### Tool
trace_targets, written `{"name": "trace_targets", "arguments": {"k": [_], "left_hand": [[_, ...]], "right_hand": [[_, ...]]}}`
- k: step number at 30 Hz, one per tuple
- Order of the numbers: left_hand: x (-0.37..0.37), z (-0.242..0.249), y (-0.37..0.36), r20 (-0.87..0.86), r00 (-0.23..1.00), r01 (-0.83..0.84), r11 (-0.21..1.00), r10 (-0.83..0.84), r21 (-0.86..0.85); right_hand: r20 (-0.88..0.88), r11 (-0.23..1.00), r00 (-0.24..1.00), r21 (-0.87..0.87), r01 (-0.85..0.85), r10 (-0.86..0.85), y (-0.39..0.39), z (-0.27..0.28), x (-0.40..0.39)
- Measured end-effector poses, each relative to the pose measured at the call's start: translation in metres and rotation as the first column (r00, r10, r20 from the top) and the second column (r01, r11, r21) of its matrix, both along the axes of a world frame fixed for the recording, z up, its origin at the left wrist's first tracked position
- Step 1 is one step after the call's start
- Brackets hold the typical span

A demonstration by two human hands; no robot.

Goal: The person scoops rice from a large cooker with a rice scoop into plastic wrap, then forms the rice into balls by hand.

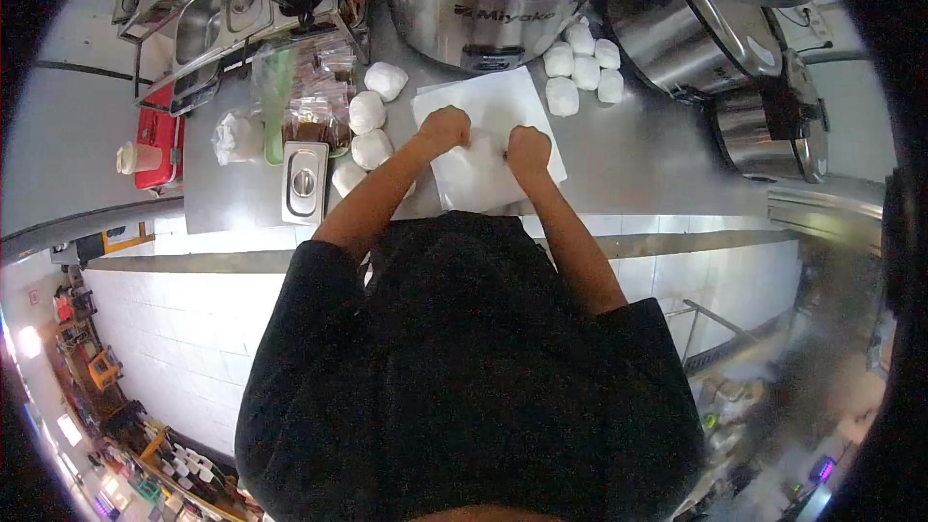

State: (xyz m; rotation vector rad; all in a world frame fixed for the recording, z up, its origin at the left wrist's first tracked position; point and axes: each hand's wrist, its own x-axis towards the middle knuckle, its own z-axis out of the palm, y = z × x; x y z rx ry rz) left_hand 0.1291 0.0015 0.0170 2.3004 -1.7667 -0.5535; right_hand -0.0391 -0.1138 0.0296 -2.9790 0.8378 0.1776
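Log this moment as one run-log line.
left hand: on white sheet | right hand: on white sheet | wrapped rice balls: beside sheet | rice cooker: open

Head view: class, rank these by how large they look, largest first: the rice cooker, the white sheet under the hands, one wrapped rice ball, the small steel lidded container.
1. Rice cooker
2. White sheet
3. Steel lidded container
4. Wrapped rice ball
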Motion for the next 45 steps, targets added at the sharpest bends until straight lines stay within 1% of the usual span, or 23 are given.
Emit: {"name": "trace_targets", "arguments": {"k": [2, 4, 7, 11, 13, 15, 18, 20, 21, 22, 23, 24, 26, 27, 29, 30, 31, 33, 35, 37, 39, 41, 45], "left_hand": [[-0.005, -0.014, 0.006, -0.086, 0.995, -0.036, 0.992, 0.047, 0.121], [-0.024, -0.053, 0.031, -0.075, 0.997, -0.032, 0.968, 0.014, -0.25], [-0.067, -0.02, 0.035, -0.166, 0.915, -0.383, 0.921, 0.369, -0.066], [-0.069, 0.029, 0.025, -0.186, 0.937, -0.319, 0.941, 0.295, -0.116], [-0.068, 0.039, 0.013, 0.073, 0.995, -0.075, 0.991, 0.068, 0.107], [-0.082, 0.021, -0.001, 0.157, 0.975, -0.191, 0.957, 0.159, 0.219], [-0.101, 0.001, 0.005, 0.122, 0.954, -0.29, 0.948, 0.275, 0.133], [-0.107, -0.01, 0.014, 0.396, 0.906, 0.001, 0.935, 0.149, -0.356], [-0.11, -0.002, 0.009, 0.402, 0.905, 0.015, 0.932, 0.141, -0.362], [-0.116, 0.007, 0.005, 0.029, 0.98, -0.163, 0.869, 0.199, -0.467], [-0.115, 0.017, 0.001, -0.348, 0.916, -0.36, 0.795, 0.201, -0.488], [-0.109, -0.005, -0.006, -0.354, 0.934, -0.275, 0.729, 0.047, -0.627], [-0.124, 0.026, -0.018, -0.402, 0.916, -0.294, 0.687, 0.003, -0.665], [-0.13, 0.048, -0.022, -0.455, 0.89, -0.328, 0.642, -0.036, -0.693], [-0.126, 0.083, -0.027, -0.424, 0.903, -0.272, 0.66, -0.077, -0.7], [-0.127, 0.105, -0.026, -0.57, 0.803, -0.305, 0.702, -0.173, -0.643], [-0.129, 0.126, -0.024, -0.699, 0.669, -0.323, 0.748, -0.253, -0.58], [-0.13, 0.14, -0.019, -0.697, 0.669, -0.305, 0.759, -0.259, -0.575], [-0.116, 0.124, -0.018, -0.712, 0.642, -0.277, 0.781, -0.283, -0.56], [-0.099, 0.137, -0.013, -0.786, 0.577, -0.251, 0.868, -0.221, -0.428], [-0.08, 0.158, -0.006, -0.845, 0.515, -0.209, 0.934, -0.147, -0.29], [-0.063, 0.178, 0.004, -0.666, 0.745, -0.231, 0.924, -0.032, -0.303], [-0.039, 0.174, 0.033, -0.702, 0.681, -0.479, 0.852, 0.208, -0.213]], "right_hand": [[0.105, 0.991, 0.986, -0.023, -0.128, 0.13, 0.013, -0.012, -0.011], [0.12, 0.995, 0.989, -0.073, -0.073, 0.082, 0.046, -0.045, -0.026], [0.13, 0.999, 0.991, -0.044, -0.019, 0.025, 0.041, -0.027, -0.016], [0.2, 0.996, 0.976, 0.014, -0.085, 0.081, 0.033, -0.011, -0.013], [0.215, 0.995, 0.974, 0.054, -0.089, 0.076, 0.029, -0.014, -0.014], [0.232, 0.992, 0.97, 0.083, -0.091, 0.07, 0.023, -0.016, -0.013], [0.055, 0.974, 0.987, 0.183, 0.136, -0.149, 0.032, -0.013, -0.018], [0.322, 0.923, 0.927, 0.38, 0.06, -0.193, 0.037, -0.007, -0.026], [0.331, 0.925, 0.922, 0.374, 0.068, -0.201, 0.032, -0.011, -0.024], [0.455, 0.79, 0.797, 0.612, 0.044, -0.396, 0.03, -0.019, -0.023], [0.499, 0.608, 0.63, 0.792, -0.053, -0.595, 0.028, -0.027, -0.02], [0.504, 0.607, 0.618, 0.793, -0.054, -0.603, 0.027, -0.014, -0.017], [0.747, 0.814, 0.44, 0.578, -0.06, -0.498, 0.027, 0.043, -0.01], [0.749, 0.813, 0.431, 0.579, -0.056, -0.504, 0.023, 0.063, -0.01], [0.683, 0.724, 0.398, 0.687, -0.065, -0.612, 0.005, 0.1, -0.013], [0.586, 0.572, 0.376, 0.804, -0.162, -0.718, -0.002, 0.117, -0.015], [0.585, 0.569, 0.37, 0.806, -0.163, -0.722, -0.011, 0.115, -0.015], [0.399, 0.421, 0.609, 0.9, -0.115, -0.685, -0.028, 0.096, -0.015], [0.374, 0.423, 0.647, 0.902, -0.088, -0.664, -0.04, 0.083, -0.013], [0.239, 0.098, 0.634, 0.963, -0.249, -0.736, -0.048, 0.076, -0.017], [0.252, 0.143, 0.589, 0.963, -0.227, -0.768, -0.063, 0.054, -0.016], [0.625, 0.763, 0.451, 0.593, 0.256, -0.637, -0.088, 0.023, -0.016], [0.627, 0.696, 0.341, 0.496, 0.519, -0.7, -0.148, 0.01, -0.023]]}}
